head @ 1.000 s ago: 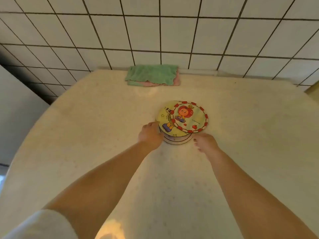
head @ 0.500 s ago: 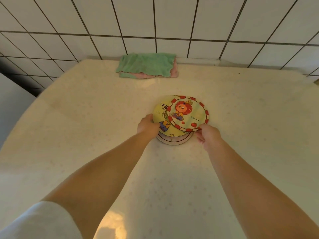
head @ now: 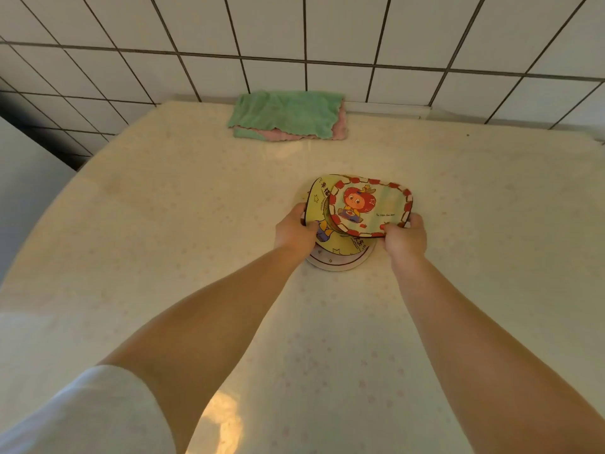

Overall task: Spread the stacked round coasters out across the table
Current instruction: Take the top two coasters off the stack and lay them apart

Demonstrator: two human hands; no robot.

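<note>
Head view: top coaster [head: 370, 208] tilted, right hand [head: 405, 239] pinching its near rim.

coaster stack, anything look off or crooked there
Nothing damaged or spilled. The top coaster with the red checked rim sits skewed to the right off the yellow coaster beneath, pinched by the right hand; the left hand grips the yellow one. That fits spreading.

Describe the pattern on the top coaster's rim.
Red blocks around a pale rim on the top coaster, held by the right hand; head view.
</note>
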